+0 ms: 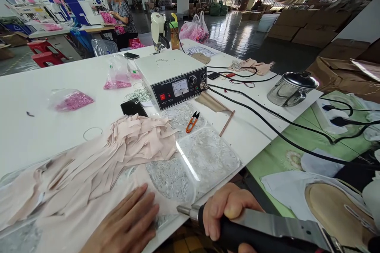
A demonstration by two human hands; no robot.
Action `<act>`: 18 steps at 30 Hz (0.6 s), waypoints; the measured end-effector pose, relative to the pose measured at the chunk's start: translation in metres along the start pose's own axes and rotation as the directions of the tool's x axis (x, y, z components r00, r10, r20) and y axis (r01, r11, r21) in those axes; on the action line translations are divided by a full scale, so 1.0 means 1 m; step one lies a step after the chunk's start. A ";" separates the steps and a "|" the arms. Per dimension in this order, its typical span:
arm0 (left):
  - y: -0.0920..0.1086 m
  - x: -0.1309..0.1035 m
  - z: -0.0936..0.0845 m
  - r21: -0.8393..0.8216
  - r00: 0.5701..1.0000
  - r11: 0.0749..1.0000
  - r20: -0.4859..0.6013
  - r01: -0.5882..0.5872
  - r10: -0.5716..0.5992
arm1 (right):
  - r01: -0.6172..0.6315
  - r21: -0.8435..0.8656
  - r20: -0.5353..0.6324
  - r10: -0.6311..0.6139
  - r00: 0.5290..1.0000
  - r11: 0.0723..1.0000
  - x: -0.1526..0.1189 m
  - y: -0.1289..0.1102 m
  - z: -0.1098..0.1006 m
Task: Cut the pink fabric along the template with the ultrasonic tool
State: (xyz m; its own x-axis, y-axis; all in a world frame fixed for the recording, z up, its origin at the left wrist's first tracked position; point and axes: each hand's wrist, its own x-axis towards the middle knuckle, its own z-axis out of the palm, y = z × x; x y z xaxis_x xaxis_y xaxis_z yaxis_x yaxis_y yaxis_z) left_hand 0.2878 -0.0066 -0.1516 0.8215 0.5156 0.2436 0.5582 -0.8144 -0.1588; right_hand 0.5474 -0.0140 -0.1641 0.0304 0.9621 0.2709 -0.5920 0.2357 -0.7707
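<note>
Flat on a piece of pale pink fabric [144, 180], my left hand [127, 221] presses with its fingers stretched out. My right hand [225, 209] wraps round a black and silver handheld ultrasonic welder [261, 225]. Its pointed metal tip is at the fabric's right edge; whether it touches the cloth I cannot tell. A heap of cut pale pink fabric pieces [139, 136] lies beyond my left hand. Under the fabric are clear textured plates [210, 154]. Orange thread snips [192, 122] rest on the plates, apart from both hands.
A white control box [178, 83] with a gauge stands ahead, black cables [267, 126] running right. Around it are a phone [133, 107], bags of pink pieces [75, 101] and a steel mug [292, 89]. A green cloth [276, 166] lies right. A person [123, 12] sits at a sewing machine.
</note>
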 end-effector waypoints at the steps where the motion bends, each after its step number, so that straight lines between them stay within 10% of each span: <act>1: 0.000 -0.001 0.000 0.004 1.000 1.000 0.005 0.000 0.000 | 0.005 -0.007 -0.004 -0.005 1.000 1.000 -0.001 -0.001 0.000; 18: 0.017 0.003 0.012 0.190 0.996 0.982 0.085 0.017 -0.033 | 0.100 -0.046 0.019 -0.099 0.995 0.994 -0.002 0.000 0.002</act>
State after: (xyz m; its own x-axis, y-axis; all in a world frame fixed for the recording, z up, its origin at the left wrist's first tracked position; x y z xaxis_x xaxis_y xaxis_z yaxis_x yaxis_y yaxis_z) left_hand 0.3008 -0.0160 -0.1648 0.8093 0.5631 0.1669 0.5838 -0.7400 -0.3340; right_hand 0.5461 -0.0163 -0.1636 0.0735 0.9314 0.3564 -0.5480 0.3363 -0.7659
